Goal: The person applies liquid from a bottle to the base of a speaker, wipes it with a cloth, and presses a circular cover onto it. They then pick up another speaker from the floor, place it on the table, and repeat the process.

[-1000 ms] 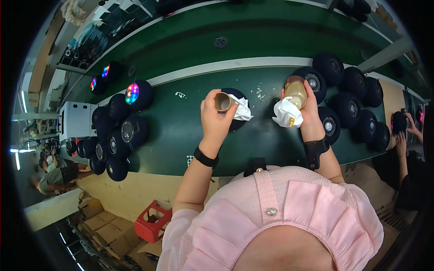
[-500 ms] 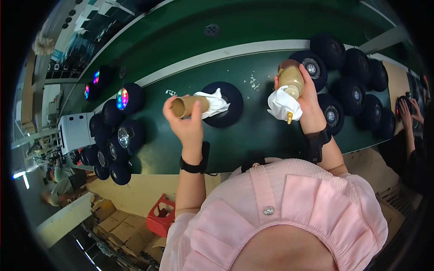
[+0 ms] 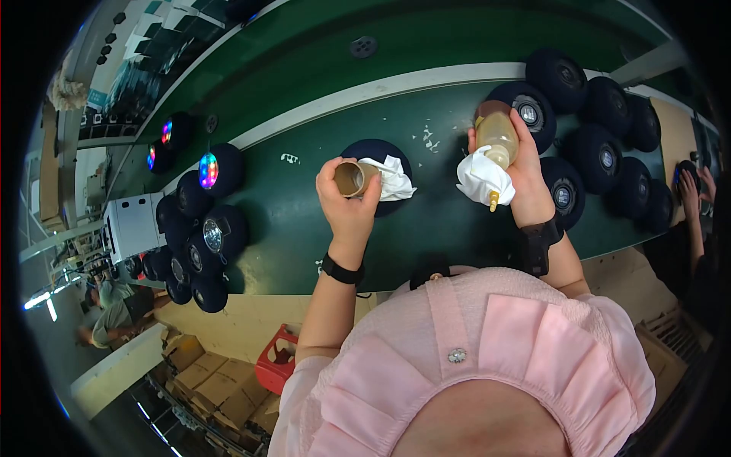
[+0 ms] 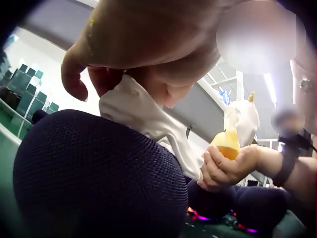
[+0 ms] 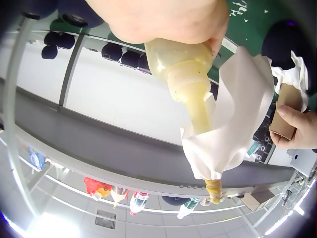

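Note:
My left hand (image 3: 352, 221) grips a brown cardboard tube (image 5: 286, 110), thumb on one side and fingers round the other. A white cloth (image 3: 397, 181) covers the tube's far end and overlaps a dark, round, fabric-covered thing (image 3: 373, 148) on the bench. In the left wrist view this cloth lies against the dark mesh surface (image 4: 99, 173). Held upside down in my right hand (image 3: 531, 186) is a squeeze bottle (image 3: 497, 133) of yellowish liquid. White cloth (image 3: 483, 177) wraps its neck, and the yellow nozzle tip (image 3: 493, 199) sticks out below.
More dark round things (image 3: 598, 156) crowd the right of the green bench (image 3: 297, 221); another cluster (image 3: 196, 255) stands left, some with coloured lights (image 3: 209, 170). A red stool (image 3: 276, 359) and cardboard boxes (image 3: 217, 381) are below. Another person's hands (image 3: 691, 190) work at far right.
The left hand swung left with the tube, laying it more sideways, then came back right and turned its open end towards the camera. The right hand still holds the bottle in much the same place.

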Demonstrator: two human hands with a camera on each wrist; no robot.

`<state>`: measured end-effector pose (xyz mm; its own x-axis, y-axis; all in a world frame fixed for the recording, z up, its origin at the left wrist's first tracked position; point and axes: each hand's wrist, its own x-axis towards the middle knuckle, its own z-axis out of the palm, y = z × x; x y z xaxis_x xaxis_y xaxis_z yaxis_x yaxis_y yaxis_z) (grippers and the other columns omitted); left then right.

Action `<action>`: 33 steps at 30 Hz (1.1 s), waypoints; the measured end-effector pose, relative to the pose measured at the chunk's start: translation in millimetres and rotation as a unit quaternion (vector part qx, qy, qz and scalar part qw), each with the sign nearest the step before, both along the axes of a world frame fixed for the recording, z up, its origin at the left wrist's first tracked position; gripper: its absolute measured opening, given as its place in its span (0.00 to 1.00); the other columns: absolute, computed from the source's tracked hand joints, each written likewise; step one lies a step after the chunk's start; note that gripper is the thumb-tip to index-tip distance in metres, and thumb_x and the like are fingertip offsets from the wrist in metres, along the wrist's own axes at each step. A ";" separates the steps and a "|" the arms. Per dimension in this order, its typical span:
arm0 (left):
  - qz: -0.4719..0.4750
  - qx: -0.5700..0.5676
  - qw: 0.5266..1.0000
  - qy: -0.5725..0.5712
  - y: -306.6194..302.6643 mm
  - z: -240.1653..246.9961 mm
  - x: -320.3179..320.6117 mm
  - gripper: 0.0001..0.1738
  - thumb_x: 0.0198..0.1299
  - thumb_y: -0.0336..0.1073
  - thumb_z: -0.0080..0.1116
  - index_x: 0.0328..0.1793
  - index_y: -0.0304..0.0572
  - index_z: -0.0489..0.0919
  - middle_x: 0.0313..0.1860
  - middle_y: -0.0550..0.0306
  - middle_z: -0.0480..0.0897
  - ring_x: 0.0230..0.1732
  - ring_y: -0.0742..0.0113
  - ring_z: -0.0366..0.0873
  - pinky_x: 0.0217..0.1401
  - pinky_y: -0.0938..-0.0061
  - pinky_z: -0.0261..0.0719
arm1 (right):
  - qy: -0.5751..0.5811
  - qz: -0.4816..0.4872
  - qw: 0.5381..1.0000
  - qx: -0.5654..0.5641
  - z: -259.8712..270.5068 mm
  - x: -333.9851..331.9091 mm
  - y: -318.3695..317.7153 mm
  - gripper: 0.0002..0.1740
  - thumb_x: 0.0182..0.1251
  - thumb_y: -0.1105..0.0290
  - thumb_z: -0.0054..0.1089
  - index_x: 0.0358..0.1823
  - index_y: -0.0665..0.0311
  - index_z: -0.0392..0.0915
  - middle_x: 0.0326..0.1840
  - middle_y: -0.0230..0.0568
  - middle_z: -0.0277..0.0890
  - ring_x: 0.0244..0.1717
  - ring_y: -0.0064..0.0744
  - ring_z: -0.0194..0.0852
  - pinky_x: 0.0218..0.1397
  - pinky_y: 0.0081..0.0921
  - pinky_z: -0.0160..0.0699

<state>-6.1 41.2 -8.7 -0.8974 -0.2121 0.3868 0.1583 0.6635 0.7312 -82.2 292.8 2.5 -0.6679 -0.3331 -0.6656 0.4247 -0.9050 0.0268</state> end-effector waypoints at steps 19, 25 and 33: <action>0.016 -0.069 0.992 0.101 -3.8 -3.4 -5.0 0.36 0.39 0.32 0.70 0.56 0.40 0.64 0.44 0.49 0.73 0.46 0.54 0.72 0.50 0.65 0.71 | 0.045 0.056 0.997 0.015 -10.5 -1.5 -11.7 0.28 0.57 0.51 0.60 0.50 0.65 0.69 0.43 0.50 0.71 0.42 0.50 0.73 0.43 0.42 0.79; 0.168 0.313 0.921 0.161 -104.0 55.5 -20.0 0.37 0.41 0.31 0.71 0.57 0.37 0.63 0.43 0.54 0.76 0.43 0.66 0.76 0.48 0.69 0.76 | 0.058 0.048 0.997 0.025 -9.6 0.6 -3.5 0.28 0.56 0.50 0.61 0.49 0.65 0.69 0.44 0.49 0.71 0.42 0.48 0.72 0.43 0.42 0.79; 0.160 0.332 0.921 -0.122 -354.1 51.0 -92.4 0.26 0.47 0.47 0.68 0.44 0.35 0.75 0.36 0.55 0.79 0.32 0.70 0.77 0.34 0.77 0.74 | 0.006 0.000 0.995 0.097 1.9 2.7 -13.4 0.27 0.53 0.50 0.65 0.46 0.61 0.69 0.41 0.44 0.70 0.41 0.45 0.73 0.42 0.38 0.80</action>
